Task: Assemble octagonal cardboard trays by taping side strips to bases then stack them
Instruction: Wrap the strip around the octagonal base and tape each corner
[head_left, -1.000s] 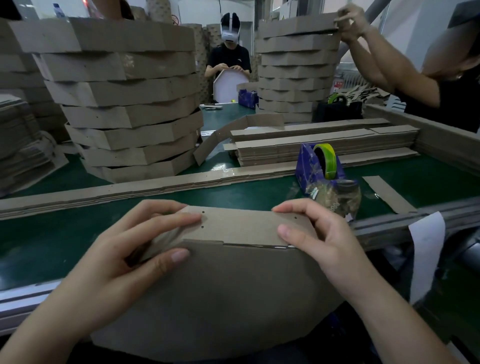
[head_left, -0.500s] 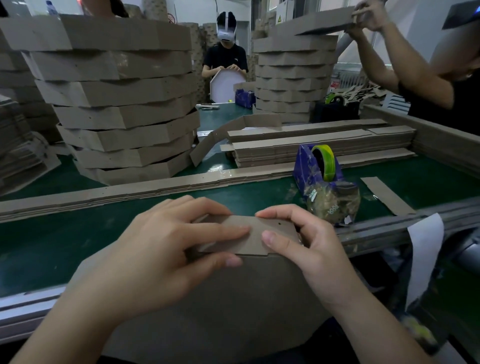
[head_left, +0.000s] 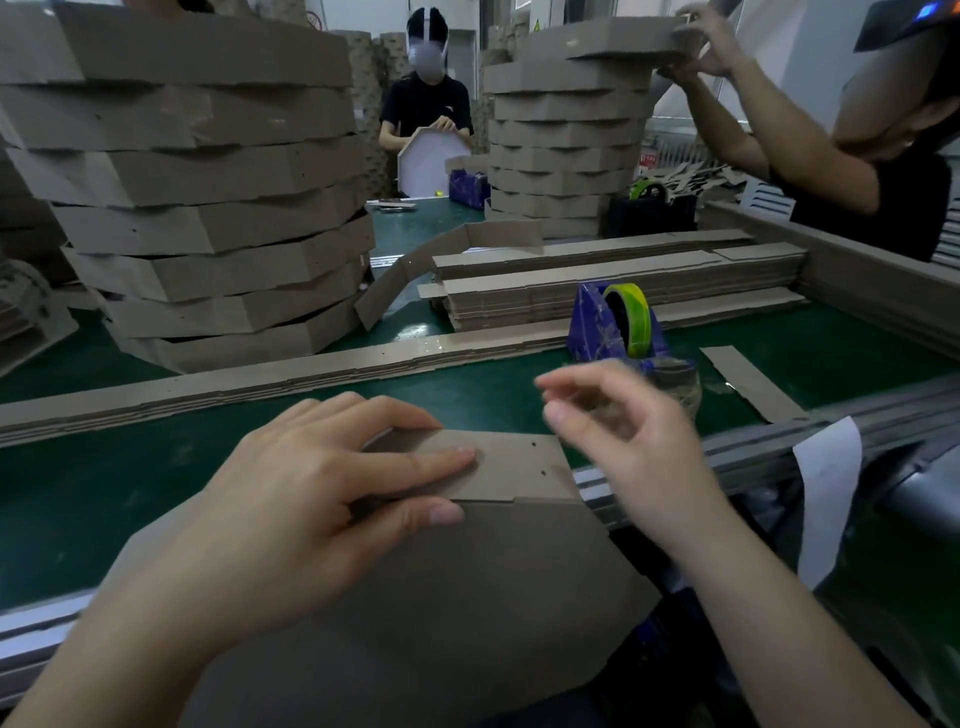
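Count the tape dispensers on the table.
3: a blue tape dispenser beyond the right hand, a blue one by the far worker, a black one beside the right stack. Others may be hidden.

A long green-topped workbench (head_left: 78, 493) with a metal edge rail (head_left: 779, 457) runs across a dim workshop. Behind it — pale walls (head_left: 810, 57) and a white slatted radiator (head_left: 675, 153), bright daylight beyond.

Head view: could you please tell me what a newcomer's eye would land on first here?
Probably the two hands up front: the left hand presses a side strip against a cardboard base, while the right hand hovers blurred and empty. Next, the blue tape dispenser just beyond, and the tall tray stack at far left.
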